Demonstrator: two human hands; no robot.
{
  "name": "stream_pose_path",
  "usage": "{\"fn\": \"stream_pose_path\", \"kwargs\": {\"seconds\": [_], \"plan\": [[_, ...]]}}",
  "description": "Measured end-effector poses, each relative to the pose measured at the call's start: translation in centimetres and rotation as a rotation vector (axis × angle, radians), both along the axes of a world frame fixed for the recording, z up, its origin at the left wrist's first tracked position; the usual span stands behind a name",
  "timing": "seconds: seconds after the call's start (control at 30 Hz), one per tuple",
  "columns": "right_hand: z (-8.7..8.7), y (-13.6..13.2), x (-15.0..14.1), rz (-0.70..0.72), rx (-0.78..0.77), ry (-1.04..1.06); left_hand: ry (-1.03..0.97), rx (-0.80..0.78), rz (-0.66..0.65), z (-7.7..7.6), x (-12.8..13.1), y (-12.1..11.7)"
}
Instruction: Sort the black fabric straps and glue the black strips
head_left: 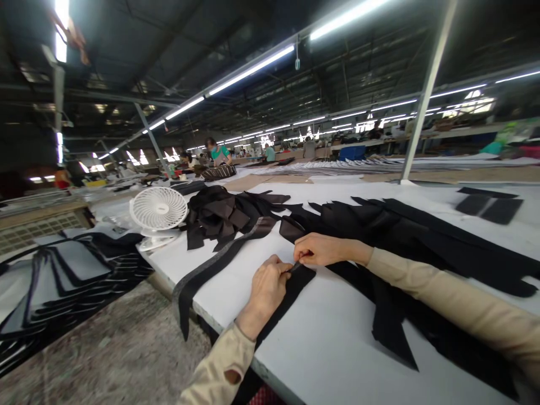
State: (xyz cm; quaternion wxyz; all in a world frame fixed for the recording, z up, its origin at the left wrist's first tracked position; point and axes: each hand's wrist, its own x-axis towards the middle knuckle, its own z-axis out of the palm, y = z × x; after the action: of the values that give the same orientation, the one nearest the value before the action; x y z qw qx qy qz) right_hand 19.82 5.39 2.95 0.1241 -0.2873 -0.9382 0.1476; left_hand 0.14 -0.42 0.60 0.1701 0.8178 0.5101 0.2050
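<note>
My left hand (266, 288) rests on a narrow black fabric strip (291, 292) that lies on the white table (329, 337), its fingers pinched closed on the strip's far end. My right hand (318, 250) meets it from the right, thumb and fingers pinched on the same end. Both arms wear beige sleeves. A long grey-edged black strip (219, 261) runs left of my hands and hangs over the table's edge.
A heap of black cut pieces (223, 216) and a long spread of black fabric (405, 236) lie beyond my hands. A small white fan (158, 211) stands at the table's left end. Stacked panels (63, 275) sit lower left. Other people work at far tables.
</note>
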Motion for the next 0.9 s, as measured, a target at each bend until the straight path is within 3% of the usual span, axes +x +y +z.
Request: {"fn": "stream_pose_path", "kwargs": {"seconds": [0.07,0.27,0.37,0.5,0.6,0.7,0.8,0.9], "plan": [[-0.3,-0.1,-0.1,0.047,0.107,-0.018,0.03,0.019,-0.004,0.1,0.0,-0.1],[-1.4,-1.2,0.2,0.159,0.631,-0.239,0.28,0.197,-0.051,-0.2,0.3,-0.6],[-1.9,-1.4,1.0,0.2,0.733,-0.299,0.379,0.26,-0.095,-0.1,0.3,-0.9],[-2.1,-0.8,2.5,0.087,0.641,-0.25,0.429,0.249,-0.09,0.2,0.4,-0.7],[-1.8,-0.4,2.6,-0.053,0.467,-0.075,0.454,0.222,-0.064,0.5,1.1,0.2],[-1.5,-0.5,1.8,-0.056,0.284,0.089,0.423,0.17,-0.059,0.8,2.3,1.6],[-1.8,-0.7,1.0,-0.08,0.177,0.102,0.373,0.119,-0.044,0.9,3.3,2.9],[-2.5,-0.5,1.0,-0.144,0.142,0.069,0.335,0.074,-0.026,1.0,2.3,3.5]]}}
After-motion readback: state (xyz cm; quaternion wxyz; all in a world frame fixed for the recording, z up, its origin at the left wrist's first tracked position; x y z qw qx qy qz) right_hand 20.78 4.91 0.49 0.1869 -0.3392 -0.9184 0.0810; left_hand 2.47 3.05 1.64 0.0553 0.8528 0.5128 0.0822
